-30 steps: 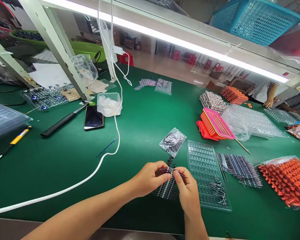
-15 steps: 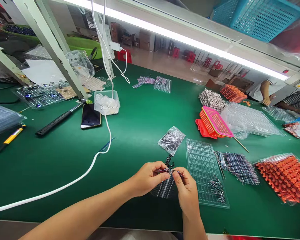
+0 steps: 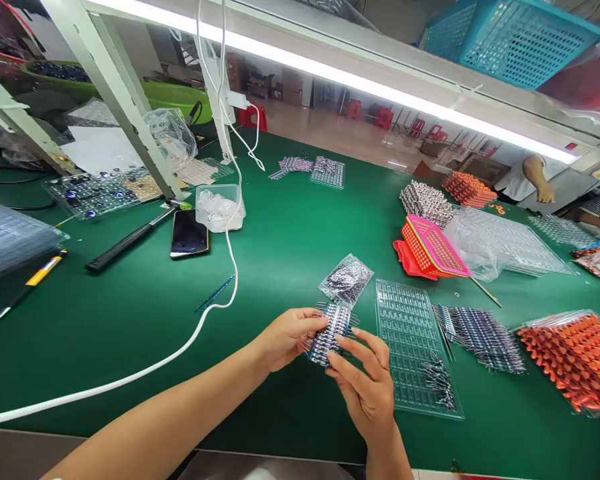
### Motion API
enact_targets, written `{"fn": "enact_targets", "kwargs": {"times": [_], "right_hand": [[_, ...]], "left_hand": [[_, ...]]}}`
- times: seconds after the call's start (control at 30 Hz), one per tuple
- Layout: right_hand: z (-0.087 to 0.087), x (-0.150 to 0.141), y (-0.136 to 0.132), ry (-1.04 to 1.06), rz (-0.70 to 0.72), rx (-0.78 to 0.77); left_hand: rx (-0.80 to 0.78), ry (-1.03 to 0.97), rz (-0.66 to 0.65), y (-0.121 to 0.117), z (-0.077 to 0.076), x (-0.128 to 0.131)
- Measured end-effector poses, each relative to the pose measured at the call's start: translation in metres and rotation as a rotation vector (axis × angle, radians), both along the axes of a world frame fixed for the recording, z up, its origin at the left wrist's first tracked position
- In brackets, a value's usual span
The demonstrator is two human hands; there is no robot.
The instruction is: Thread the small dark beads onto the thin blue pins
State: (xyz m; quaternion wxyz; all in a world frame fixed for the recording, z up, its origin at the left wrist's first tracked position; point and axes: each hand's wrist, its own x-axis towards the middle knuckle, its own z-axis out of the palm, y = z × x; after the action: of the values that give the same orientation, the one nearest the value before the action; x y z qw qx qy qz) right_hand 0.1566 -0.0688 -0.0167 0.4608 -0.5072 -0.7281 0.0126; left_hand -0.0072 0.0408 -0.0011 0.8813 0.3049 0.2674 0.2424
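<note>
A small panel of beaded rows (image 3: 334,328), dark blue and silvery white with thin wire ends sticking out on both sides, is held tilted above the table. My left hand (image 3: 293,337) pinches its left edge, thumb on top. At its right and lower side is my right hand (image 3: 367,377), fingertips against the beads and fingers somewhat spread; what lies under the panel is hidden. Just beyond it lies a clear bag of black beads (image 3: 347,280). To the right, a clear ribbed tray (image 3: 405,340) carries a loose pile of beaded wire pieces (image 3: 439,381).
Stacked beaded strips (image 3: 480,337) and orange pieces (image 3: 575,360) lie at the right. Behind them stands a pink and orange basket (image 3: 433,247). A white cable (image 3: 180,353) crosses the left side, near a phone (image 3: 189,233) and a hammer (image 3: 125,245). A co-worker's arm (image 3: 535,179) shows far right.
The beaded panel has been raised and tipped so its rows face me. My right hand's fingers have spread along its right side; my left hand keeps hold. The view has shifted slightly.
</note>
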Motion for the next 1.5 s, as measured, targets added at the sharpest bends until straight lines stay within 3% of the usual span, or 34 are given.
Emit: {"fn": "enact_targets", "kwargs": {"times": [0.13,0.23,0.3,0.4,0.5,0.8,1.13,1.5], "right_hand": [[0.001,-0.002,0.0,0.296,-0.004,-0.218],[-0.002,0.0,0.002,0.619,-0.133,-0.332],[-0.004,0.0,0.003,0.721,-0.239,-0.416],[-0.006,-0.004,0.004,0.737,-0.351,-0.485],[-0.005,-0.008,0.005,0.714,-0.363,-0.463],[-0.007,-0.007,0.005,0.791,-0.205,-0.57],[-0.007,-0.007,0.005,0.701,-0.183,-0.578],[-0.021,-0.005,0.006,0.887,-0.08,-0.605]], "left_hand": [[0.16,0.121,0.132,0.003,-0.002,-0.002],[0.307,0.155,0.085,-0.005,-0.003,0.002],[0.346,0.144,0.037,-0.015,-0.002,0.005],[0.347,0.131,-0.02,-0.025,0.0,0.009],[0.349,0.131,-0.022,-0.026,0.001,0.01],[0.394,0.164,0.053,-0.022,0.001,0.006],[0.39,0.19,0.061,-0.026,-0.002,0.008],[0.344,0.181,0.062,-0.025,-0.005,0.008]]}}
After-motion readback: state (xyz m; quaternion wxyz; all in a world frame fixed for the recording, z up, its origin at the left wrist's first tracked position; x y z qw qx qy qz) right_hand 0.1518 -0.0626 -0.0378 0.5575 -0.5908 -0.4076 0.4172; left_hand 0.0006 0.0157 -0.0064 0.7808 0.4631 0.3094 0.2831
